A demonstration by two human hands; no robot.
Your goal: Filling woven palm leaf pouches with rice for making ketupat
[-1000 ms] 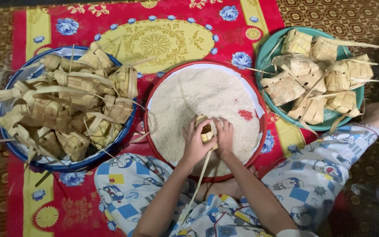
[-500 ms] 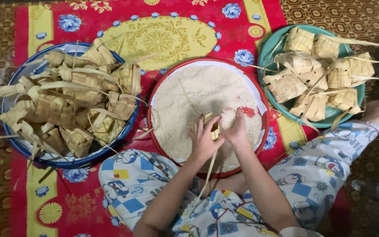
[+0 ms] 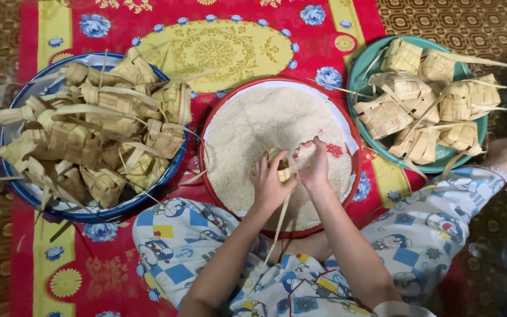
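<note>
My left hand [image 3: 269,186] grips a small woven palm-leaf pouch [image 3: 281,170] over the red-rimmed tray of uncooked rice [image 3: 247,126]. My right hand [image 3: 312,166] is cupped beside the pouch's top, fingers bunched on a pinch of rice grains. A long leaf strip [image 3: 277,226] trails from the pouch down between my forearms. Both hands hover just above the rice, near the tray's front half.
A blue-rimmed basin [image 3: 112,212] at the left is heaped with woven leaf pouches [image 3: 98,132]. A teal bowl [image 3: 362,73] at the right holds several more pouches [image 3: 423,103]. All stand on a red floral mat [image 3: 230,47]. My crossed legs in patterned blue-and-white trousers [image 3: 174,249] frame the tray.
My right hand lifted off the pouch, dipped toward the rice at the right, and has come back to the pouch's top. The left hand kept its hold.
</note>
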